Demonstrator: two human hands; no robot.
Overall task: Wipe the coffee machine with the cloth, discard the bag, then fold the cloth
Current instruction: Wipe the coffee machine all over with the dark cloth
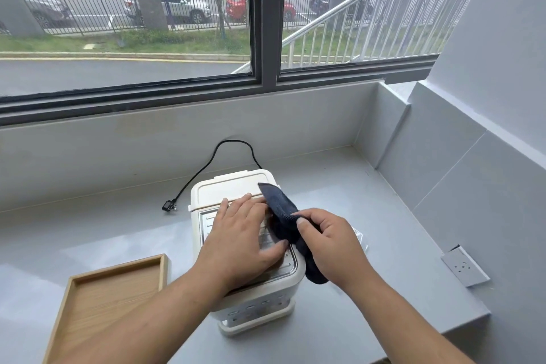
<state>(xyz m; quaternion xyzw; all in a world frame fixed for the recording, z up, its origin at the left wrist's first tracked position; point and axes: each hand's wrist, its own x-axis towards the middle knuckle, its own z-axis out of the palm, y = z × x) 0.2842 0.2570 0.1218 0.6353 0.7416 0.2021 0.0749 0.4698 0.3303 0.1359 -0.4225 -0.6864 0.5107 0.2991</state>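
A white coffee machine (233, 192) stands on the grey counter, seen from above. My left hand (239, 239) lies flat on its metal top plate, fingers spread, holding nothing. My right hand (331, 245) pinches a dark blue cloth (280, 210) that is bunched over the machine's right top edge and hangs down its side. A clear plastic bag (359, 238) lies on the counter just right of the machine, mostly hidden behind my right hand.
A shallow wooden tray (118, 272) sits at the front left. The machine's black cord and plug (170, 206) trail to the back left. A grey wall socket (464, 266) is on the right wall. The window sill runs behind the counter (354, 192).
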